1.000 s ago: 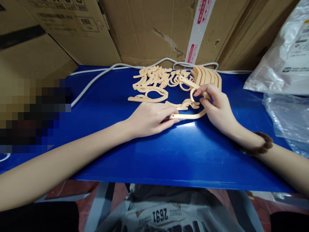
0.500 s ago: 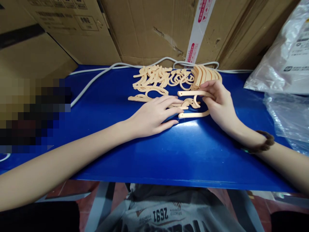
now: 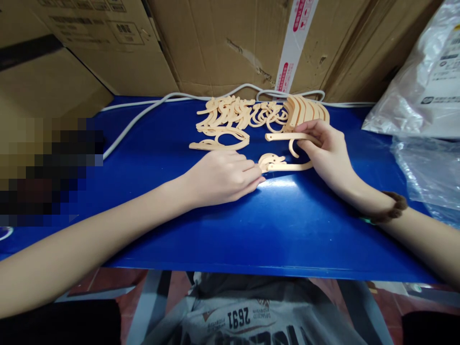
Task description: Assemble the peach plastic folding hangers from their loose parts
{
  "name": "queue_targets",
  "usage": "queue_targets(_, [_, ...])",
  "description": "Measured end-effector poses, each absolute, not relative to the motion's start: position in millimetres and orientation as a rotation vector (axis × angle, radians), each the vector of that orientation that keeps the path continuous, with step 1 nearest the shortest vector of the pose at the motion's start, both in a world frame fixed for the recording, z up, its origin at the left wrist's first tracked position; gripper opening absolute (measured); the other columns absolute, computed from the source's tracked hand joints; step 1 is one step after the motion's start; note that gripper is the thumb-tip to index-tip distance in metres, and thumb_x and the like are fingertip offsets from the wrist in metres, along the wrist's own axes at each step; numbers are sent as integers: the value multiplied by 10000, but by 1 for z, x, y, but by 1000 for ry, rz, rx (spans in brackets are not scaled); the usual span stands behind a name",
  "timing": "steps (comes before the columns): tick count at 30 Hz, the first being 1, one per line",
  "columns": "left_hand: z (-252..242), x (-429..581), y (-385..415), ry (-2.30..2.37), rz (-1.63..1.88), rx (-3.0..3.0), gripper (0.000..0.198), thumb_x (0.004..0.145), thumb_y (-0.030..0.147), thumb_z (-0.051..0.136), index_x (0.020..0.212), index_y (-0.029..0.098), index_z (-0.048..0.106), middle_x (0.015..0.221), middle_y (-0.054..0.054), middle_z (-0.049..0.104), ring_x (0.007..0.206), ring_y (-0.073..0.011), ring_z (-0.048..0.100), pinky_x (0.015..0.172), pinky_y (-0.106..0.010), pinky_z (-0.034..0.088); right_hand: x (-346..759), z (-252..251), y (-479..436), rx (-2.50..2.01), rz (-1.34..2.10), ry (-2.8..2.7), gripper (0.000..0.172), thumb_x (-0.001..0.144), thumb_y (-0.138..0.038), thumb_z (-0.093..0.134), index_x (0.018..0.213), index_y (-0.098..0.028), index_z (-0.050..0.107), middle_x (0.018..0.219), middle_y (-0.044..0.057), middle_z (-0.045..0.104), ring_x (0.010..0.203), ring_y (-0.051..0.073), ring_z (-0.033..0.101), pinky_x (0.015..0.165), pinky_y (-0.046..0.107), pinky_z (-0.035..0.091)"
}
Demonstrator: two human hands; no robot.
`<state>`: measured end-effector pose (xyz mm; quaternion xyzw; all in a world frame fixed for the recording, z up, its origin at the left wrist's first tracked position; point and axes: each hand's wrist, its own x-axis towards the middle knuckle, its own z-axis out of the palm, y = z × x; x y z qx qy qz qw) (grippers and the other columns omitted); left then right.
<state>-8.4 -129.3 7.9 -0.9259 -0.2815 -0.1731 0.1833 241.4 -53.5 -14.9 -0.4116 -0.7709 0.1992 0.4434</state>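
My right hand [image 3: 325, 153] is closed around a curved peach plastic piece [image 3: 287, 137], a flat hook-shaped part held just above the blue table [image 3: 230, 225]. My left hand [image 3: 223, 176] lies curled on the table, its fingertips pinching the end of a small scrolled peach piece [image 3: 271, 162] that rests against the curved one. Behind both hands lies a pile of several loose peach pieces [image 3: 230, 120], and beside it stands a row of stacked peach parts [image 3: 309, 111].
Cardboard boxes [image 3: 223, 43] wall off the back edge. A white cable [image 3: 143, 115] runs along the table's rear. Clear plastic bags [image 3: 420, 96] sit at the right. A blurred patch covers the left side.
My left hand went from flat with fingers stretched out to curled, pinching the small scrolled piece. My right hand turned the curved piece level and holds it there.
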Motion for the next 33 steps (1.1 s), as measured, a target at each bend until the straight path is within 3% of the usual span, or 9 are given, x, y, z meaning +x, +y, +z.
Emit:
queue_targets(3, [18,-8,-136,-873,-443,-2546,450,1042,342,383,732,200,677,582,-3,656,528,-145,621,477,-285,362,242,-14,-54,-1068,460,-1925,201,791,-126,576,957,-212,647,1021,60,743,963,248,704,894,451,563])
queue_targets(6, [21,-7,-138,-906,-441,-2508,441,1042,332,370,749,205,675,580,-9,638,559,-148,617,475,-291,341,243,-13,-53,-1088,450,-1959,212,783,-143,582,973,-208,650,1042,67,745,965,248,700,888,445,558])
queue_targets(8, [19,-6,-137,-888,-450,-2493,403,1041,320,382,816,198,694,673,-27,685,679,-171,663,532,-292,412,243,-14,-53,-1097,432,-1985,212,778,-151,585,971,-210,649,1050,72,744,966,250,697,887,446,553])
queue_targets(11, [11,-5,-133,-813,-469,-2526,323,1031,288,423,969,157,712,950,-73,748,921,-216,692,746,-319,528,242,-14,-54,-1110,380,-2026,208,780,-158,580,967,-214,651,1052,79,742,975,264,687,901,469,535])
queue_targets(14, [4,-6,-129,-797,-488,-2606,293,1020,274,468,1095,119,705,1091,-96,741,997,-228,688,872,-338,538,242,-13,-56,-1145,305,-2104,215,783,-167,584,984,-209,647,1065,91,734,1008,295,664,919,508,505])
queue_targets(17, [3,-6,-127,-853,-464,-2613,313,1026,303,467,1079,123,717,1005,-85,751,908,-218,701,805,-323,537,241,-12,-57,-1145,266,-2169,237,789,-180,595,1021,-215,628,1094,97,721,1032,310,642,929,526,488])
queue_targets(23, [10,-7,-130,-827,-478,-2509,331,1023,296,464,859,154,714,751,-38,696,723,-186,667,649,-287,477,242,-12,-56,-1120,249,-2209,218,830,-193,583,1042,-233,613,1051,87,707,988,296,633,891,503,493])
queue_targets(29, [10,-6,-130,-815,-490,-2465,312,1019,289,473,829,162,684,745,-27,690,714,-173,653,625,-277,440,231,1,-77,-1020,-24,-2326,184,924,-236,525,1062,-227,647,1078,107,676,1053,311,585,912,496,447])
queue_targets(33, [8,-7,-129,-827,-510,-2455,299,1015,279,480,816,165,671,749,-20,685,731,-178,658,621,-285,430,224,9,-95,-917,-303,-2500,242,989,-278,466,1027,-174,681,1033,119,662,976,276,578,834,417,421])
